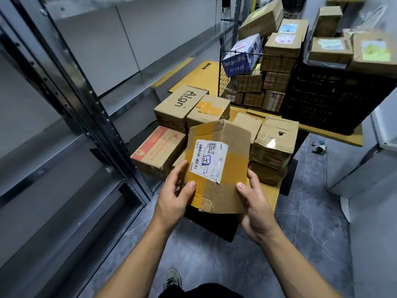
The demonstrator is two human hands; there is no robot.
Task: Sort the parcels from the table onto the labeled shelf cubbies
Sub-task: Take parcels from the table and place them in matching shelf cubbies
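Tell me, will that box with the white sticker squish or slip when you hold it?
Probably stiff but a bit squishy: the cardboard box has crumpled edges and a lifted flap at its near end. It seems light, since the left hand and right hand hold it only by its edges. The glossy tape bands might feel slippery.

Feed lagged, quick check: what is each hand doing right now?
Left hand: grips the parcel at its left edge, thumb on top.
Right hand: grips the same parcel at its right edge, thumb on top.
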